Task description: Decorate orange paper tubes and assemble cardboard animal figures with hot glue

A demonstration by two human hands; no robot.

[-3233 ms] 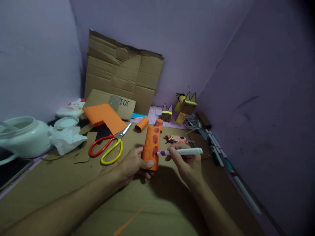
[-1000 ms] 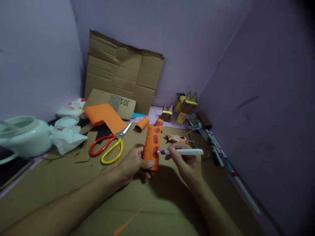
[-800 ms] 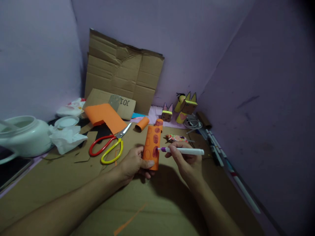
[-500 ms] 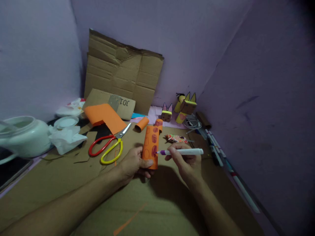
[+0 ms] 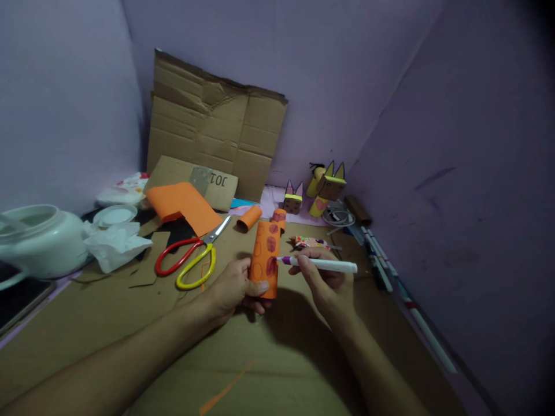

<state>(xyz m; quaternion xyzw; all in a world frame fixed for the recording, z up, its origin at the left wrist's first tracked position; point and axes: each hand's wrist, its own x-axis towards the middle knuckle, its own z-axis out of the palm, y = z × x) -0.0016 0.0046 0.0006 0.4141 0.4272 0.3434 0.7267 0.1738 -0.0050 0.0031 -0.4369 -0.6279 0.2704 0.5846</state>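
An orange paper tube (image 5: 264,254) stands nearly upright in my left hand (image 5: 236,289), thumb across its lower front. Purple-filled ovals run down its right side, and outlined ovals show on its left. My right hand (image 5: 327,283) pinches a white marker (image 5: 333,265) with a purple tip, which points left and touches or nearly touches the lowest filled oval. Behind the tube are a shorter orange roll with purple marks (image 5: 280,217) and a plain orange roll (image 5: 250,218) lying on its side. Scissors (image 5: 195,254) with one red and one yellow handle lie open to the left.
Folded orange paper (image 5: 186,205), crumpled tissue (image 5: 117,245) and a white pot (image 5: 47,240) are on the left. Cardboard (image 5: 217,121) leans against the back wall. Paper animal figures (image 5: 332,188) stand behind; a patterned wrapped bundle (image 5: 309,243) and several markers (image 5: 377,254) lie right.
The marker tip has risen slightly along the lowest purple oval, and the marker's tilt has shifted a little. My left hand keeps the tube in nearly the same place.
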